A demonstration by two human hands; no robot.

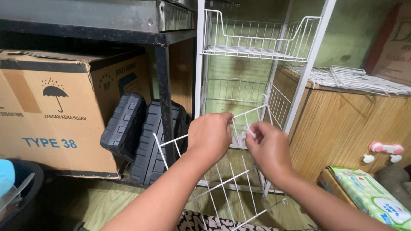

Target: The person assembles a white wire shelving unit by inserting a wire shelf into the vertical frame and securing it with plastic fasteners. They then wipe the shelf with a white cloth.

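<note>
1. A white wire rack (pixel 299 64) stands at the frame's upper centre, with a cardboard box (pixel 55 115) at left.
2. A loose wire basket (pixel 222 171) tilts at lower centre.
3. The left hand (pixel 209 137) grips the basket's top wire.
4. The right hand (pixel 269 147) pinches a small white piece (pixel 247 134) against it.
5. Judged risk: the tilted basket could slip, or a wire could pinch a finger.

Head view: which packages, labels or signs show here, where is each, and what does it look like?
Cardboard box: left, under the dark shelf; brown, blue and black print, umbrella symbol.
Wipes pack: lower right, on a small box; flat, green and white, blue patch.
Brown carton: top right, on the wooden cabinet; faded green print, partly cut off.
No screens.
</note>
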